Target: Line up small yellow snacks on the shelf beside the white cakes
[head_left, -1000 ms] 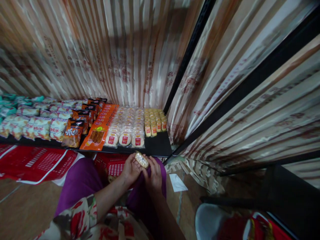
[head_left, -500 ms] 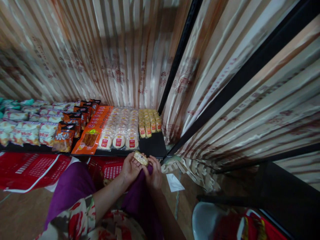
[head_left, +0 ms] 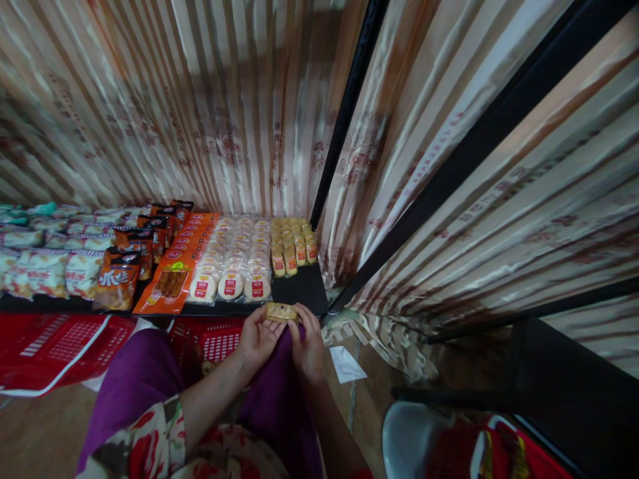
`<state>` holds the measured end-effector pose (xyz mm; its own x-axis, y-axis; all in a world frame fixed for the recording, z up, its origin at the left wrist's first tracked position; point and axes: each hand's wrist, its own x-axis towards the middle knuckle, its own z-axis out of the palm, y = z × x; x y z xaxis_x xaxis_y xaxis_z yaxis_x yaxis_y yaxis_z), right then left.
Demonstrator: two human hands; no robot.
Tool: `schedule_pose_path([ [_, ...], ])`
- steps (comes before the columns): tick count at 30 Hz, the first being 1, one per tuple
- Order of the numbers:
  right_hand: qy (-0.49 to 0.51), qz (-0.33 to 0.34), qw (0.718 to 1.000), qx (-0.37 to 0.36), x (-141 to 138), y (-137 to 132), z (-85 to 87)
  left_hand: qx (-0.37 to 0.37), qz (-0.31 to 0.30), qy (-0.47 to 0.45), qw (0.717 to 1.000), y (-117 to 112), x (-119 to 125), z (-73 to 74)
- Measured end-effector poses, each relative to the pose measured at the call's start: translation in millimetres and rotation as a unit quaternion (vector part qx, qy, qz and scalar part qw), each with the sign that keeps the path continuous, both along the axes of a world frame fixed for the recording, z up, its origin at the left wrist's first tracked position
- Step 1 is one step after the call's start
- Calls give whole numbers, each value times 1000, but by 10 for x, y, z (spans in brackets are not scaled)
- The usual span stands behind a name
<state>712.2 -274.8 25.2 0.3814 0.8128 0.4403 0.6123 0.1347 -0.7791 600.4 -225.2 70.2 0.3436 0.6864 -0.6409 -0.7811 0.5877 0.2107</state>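
Dim light, soft detail

The view is dim and muted. Pale, streaky highlights run down the satin folds of the curtain [head_left: 239, 146], and a broad soft shadow darkens its upper middle. Small glints sit on the clear wrappers [head_left: 230, 263]. The right hand [head_left: 308, 346] looks duskier than the left hand [head_left: 255, 340]. The lower right sinks almost to black. Small print is smeared, and wide-angle distortion stretches things toward the edges.
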Motion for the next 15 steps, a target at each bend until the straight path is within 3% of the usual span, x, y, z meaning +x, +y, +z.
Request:
schedule_pose_path([
  [9,-23,28,999,7,92,60,61,4,4,11,1000,-26,27,67],
  [15,-12,31,999,5,129,84,90,12,1,21,1000,-25,43,21],
])
